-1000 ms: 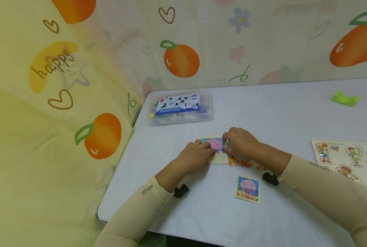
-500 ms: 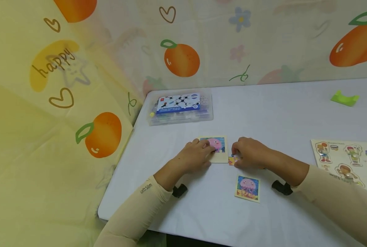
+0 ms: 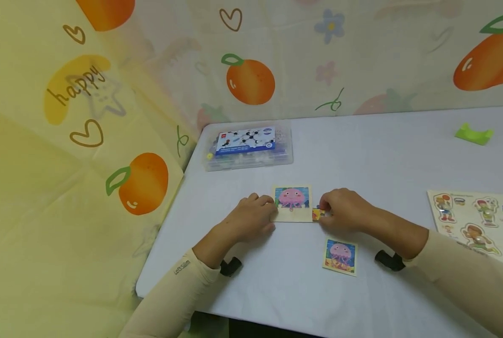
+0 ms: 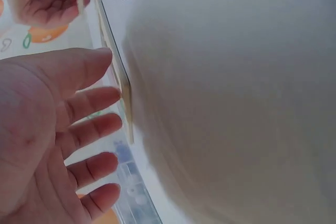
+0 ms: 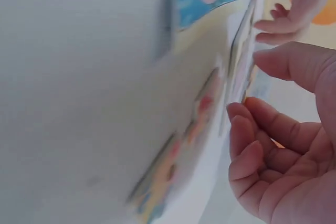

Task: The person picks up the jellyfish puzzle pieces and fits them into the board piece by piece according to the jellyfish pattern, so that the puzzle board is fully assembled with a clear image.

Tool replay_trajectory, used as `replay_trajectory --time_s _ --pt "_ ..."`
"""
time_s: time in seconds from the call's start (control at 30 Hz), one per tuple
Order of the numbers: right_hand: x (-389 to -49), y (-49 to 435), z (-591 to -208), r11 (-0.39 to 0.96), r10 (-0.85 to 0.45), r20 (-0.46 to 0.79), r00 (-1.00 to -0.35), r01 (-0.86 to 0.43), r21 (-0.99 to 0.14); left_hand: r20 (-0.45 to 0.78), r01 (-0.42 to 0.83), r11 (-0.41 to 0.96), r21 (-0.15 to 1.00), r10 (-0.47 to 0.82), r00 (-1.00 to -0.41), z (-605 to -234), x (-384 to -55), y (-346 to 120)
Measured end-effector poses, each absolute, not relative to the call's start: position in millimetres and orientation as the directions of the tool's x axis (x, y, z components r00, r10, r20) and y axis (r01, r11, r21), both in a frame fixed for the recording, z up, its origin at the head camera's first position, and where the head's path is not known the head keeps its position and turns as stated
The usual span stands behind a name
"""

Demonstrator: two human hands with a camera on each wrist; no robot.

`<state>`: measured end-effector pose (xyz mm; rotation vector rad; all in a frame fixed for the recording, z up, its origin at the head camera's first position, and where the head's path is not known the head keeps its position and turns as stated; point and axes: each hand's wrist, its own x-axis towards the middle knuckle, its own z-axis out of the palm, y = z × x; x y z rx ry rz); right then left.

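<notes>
A square jigsaw board [image 3: 294, 216] lies mid-table. A pink jellyfish picture fills its upper part and its lower strip is bare pale wood. My left hand [image 3: 253, 215] is at the board's left edge; in the left wrist view its fingers [image 4: 97, 129] are spread and nearly straight, their tips against the edge. Beside the board's lower right corner, my right hand [image 3: 346, 211] pinches an orange-and-yellow puzzle piece [image 3: 317, 214] between thumb and fingers. Loose puzzle pieces [image 5: 160, 177] lie on the cloth below that hand in the right wrist view; the head view hides them.
A small jellyfish picture card [image 3: 340, 257] lies nearer the front edge. Behind the board stands a clear plastic case [image 3: 249, 162] with a blue-and-white label. At right are a board of cartoon figures [image 3: 467, 218] and a green curved piece [image 3: 474, 134].
My left hand has slid left off the jellyfish picture to the board's edge. The right hand moved right and down from the board, and now pinches a piece near its lower right corner.
</notes>
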<state>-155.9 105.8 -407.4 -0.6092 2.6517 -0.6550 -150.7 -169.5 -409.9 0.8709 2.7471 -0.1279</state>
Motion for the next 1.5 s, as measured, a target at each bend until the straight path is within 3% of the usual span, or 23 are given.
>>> replay_trajectory --time_s 0.57,0.83,1.07,1.2,1.4,1.5 --pt "-178.6 33.8 -417.5 0.675 -0.634 -0.029 -0.773 -0.534 -0.509 -0.253 0.599 0.785 0.160 0.619 -0.744 -408.4 -155.7 -175.3" --pt "-176.8 28.9 -417.8 0.691 -0.635 -0.014 -0.773 -0.560 -0.457 -0.227 0.653 0.749 0.112 0.659 -0.717 -405.7 -156.4 -176.8" --pt "-175.0 26.4 -418.4 0.671 -0.697 0.030 -0.717 -0.666 -0.325 -0.167 0.663 0.746 0.066 0.663 -0.730 -406.3 -153.9 -176.1" --pt "-176.0 31.4 -415.3 0.662 -0.731 -0.019 -0.682 -0.701 -0.265 -0.143 0.654 0.754 0.056 0.654 -0.742 -406.9 -152.2 -174.0" --pt "-175.5 62.6 -396.7 0.782 -0.608 -0.226 -0.761 -0.526 -0.334 -0.169 0.636 0.770 0.041 0.633 -0.755 -405.6 -150.8 -171.2" --pt "-172.5 82.5 -388.8 0.831 -0.548 -0.317 -0.774 -0.459 -0.314 -0.172 0.633 0.773 0.042 0.630 -0.757 -404.6 -150.4 -169.5"
